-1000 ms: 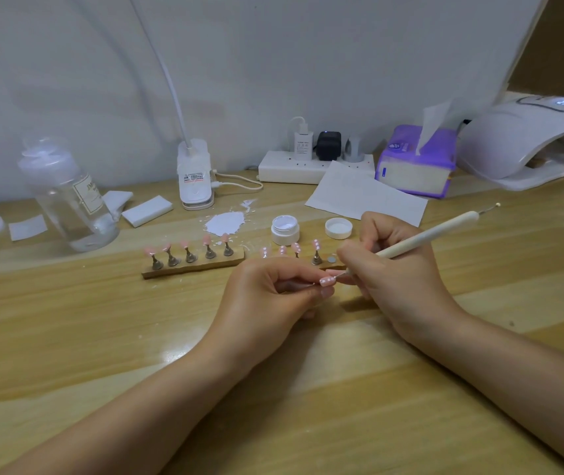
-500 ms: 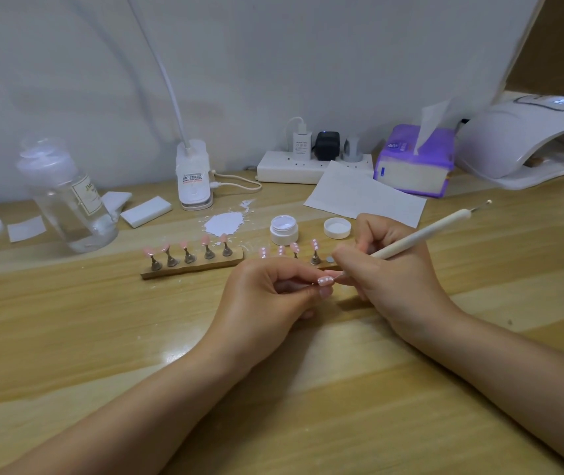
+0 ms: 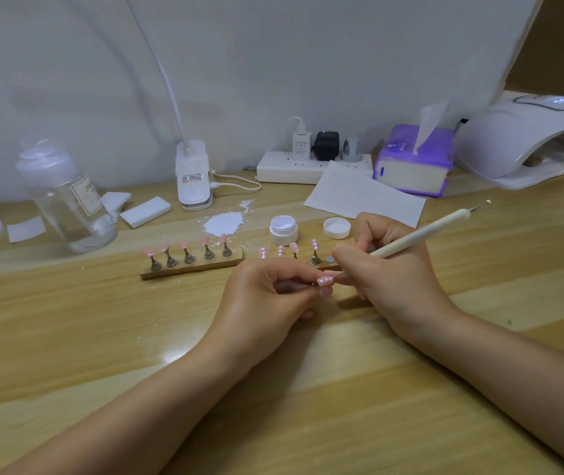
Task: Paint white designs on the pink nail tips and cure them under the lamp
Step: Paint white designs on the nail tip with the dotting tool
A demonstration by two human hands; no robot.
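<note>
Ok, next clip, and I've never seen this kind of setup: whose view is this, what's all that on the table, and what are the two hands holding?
There is no machine here: a person wears a camera on the head, looking down at their own hands. The left hand pinches one pink nail tip that already carries white dots. The right hand grips a white dotting pen like a pencil, its working end at the tip. Behind them on the wooden table stand two wooden holders: the left holder carries plain pink tips, while the tips by the right one are dotted. Further back are an open jar of white gel, its lid, a clear bottle, tissues and the curing lamp.
</note>
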